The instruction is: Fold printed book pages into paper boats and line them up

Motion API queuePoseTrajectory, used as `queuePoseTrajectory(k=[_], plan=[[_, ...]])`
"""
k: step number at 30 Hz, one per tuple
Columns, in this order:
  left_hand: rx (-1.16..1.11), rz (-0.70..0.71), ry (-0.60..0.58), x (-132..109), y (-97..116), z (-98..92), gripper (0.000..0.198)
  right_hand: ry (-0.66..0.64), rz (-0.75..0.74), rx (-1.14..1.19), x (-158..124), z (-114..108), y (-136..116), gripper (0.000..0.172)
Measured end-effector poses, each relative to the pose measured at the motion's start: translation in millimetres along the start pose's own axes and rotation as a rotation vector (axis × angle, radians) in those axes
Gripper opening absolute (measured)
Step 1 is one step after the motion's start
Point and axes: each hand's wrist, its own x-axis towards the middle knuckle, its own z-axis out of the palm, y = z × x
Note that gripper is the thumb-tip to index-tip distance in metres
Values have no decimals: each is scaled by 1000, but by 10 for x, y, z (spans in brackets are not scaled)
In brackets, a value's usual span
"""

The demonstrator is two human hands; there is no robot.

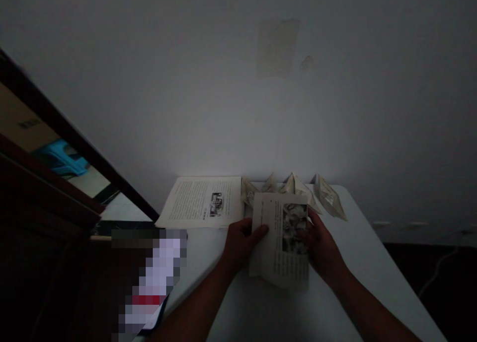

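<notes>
Left hand (pixel 241 241) and right hand (pixel 319 245) each have a closed grip on the printed paper (pixel 270 247), over the desk (pixel 238 319); an uneven tug might tear it! Just beyond, folded paper shapes (pixel 330 198) sit by the wall (pixel 208 108), where a forward nudge could knock them askew.

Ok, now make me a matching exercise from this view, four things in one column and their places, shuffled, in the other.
Things
1. Paper with the large dark picture
2. Page with the small picture
3. Folded paper shapes
4. Larger discoloured patch

Places
A. In a row on the far side of the table
B. High on the wall
C. Between the left hand and the right hand
D. Lying flat on the table's left side

Pairs: 1-C, 2-D, 3-A, 4-B
</notes>
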Motion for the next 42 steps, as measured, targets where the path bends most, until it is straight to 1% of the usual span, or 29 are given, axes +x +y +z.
queuePoseTrajectory(k=[2,4,6,8,14,20,22,26,29,34,42], plan=[[-19,-13,-1,-1,-16,-12,33,-55,63,107,17,-12,-1,54],[-28,-27,-15,-6,-31,-14,32,-107,102,154,18,-5,-9,46],[-19,-38,-21,-13,-39,-11,31,-121,118,163,10,5,-15,42],[-6,-44,-15,-18,-40,-7,33,-101,116,146,2,8,-18,40],[50,-30,-26,-24,-51,-4,37,17,112,64,9,-1,-30,41],[104,6,-47,-28,-38,-1,35,82,111,20,19,-4,-30,47],[125,21,-33,-30,-19,3,34,89,104,-4,16,-13,-20,47],[197,23,66,-30,14,10,31,77,89,-50,10,-39,2,45],[235,19,104,-28,21,15,33,82,86,-79,10,-42,-2,45],[233,6,103,-25,10,20,32,121,84,-124,9,-7,-44,48],[203,-3,64,-48,9,20,34,120,72,-127,11,9,-76,47]])
